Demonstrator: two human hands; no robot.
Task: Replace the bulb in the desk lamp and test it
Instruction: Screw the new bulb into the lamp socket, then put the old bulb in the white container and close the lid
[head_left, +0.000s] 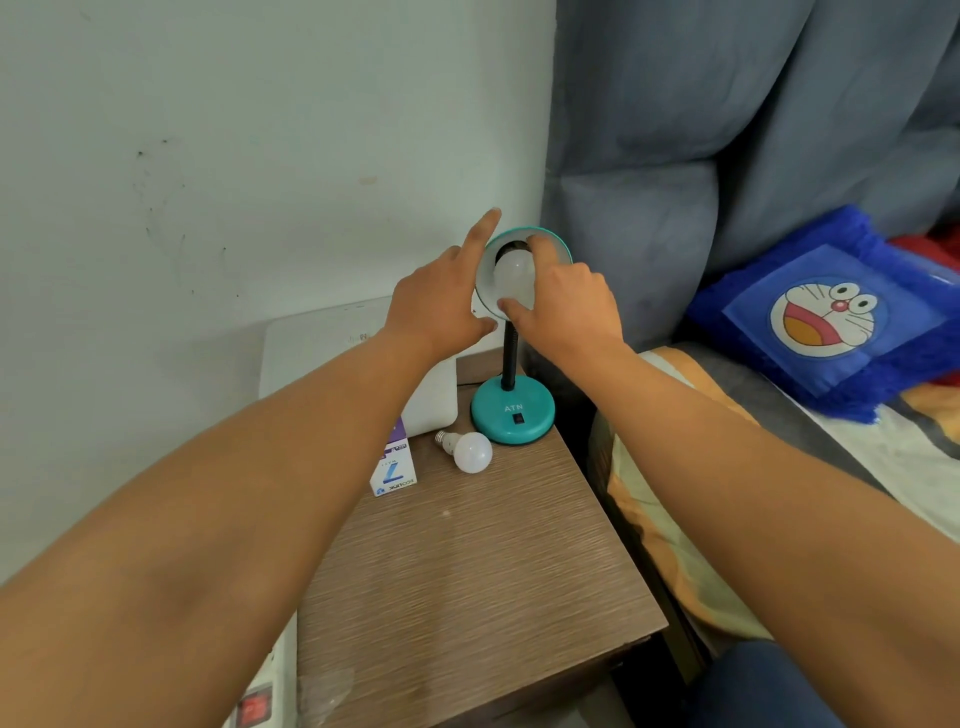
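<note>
- My left hand (441, 301) cups the outside of the round teal lamp shade (563, 248), forefinger stretched up along its rim, thumb under its lower edge.
- My right hand (563, 306) pinches the smooth, frosted white bulb (511, 275) sitting in the shade, thumb at its six o'clock, forefinger at its one o'clock.
- The shade tops a ribbed black gooseneck (511, 353) rising from a glossy teal disc base (514, 415) marked ATN.
- A second pear-shaped white bulb (470, 451) lies on its side at eight o'clock from the base, metal screw cap pointing away from me.
- A small cardboard bulb box (394, 470) stands just beside it, at nine o'clock.
- Everything rests on a wood-grain bedside table (467, 571).
</note>
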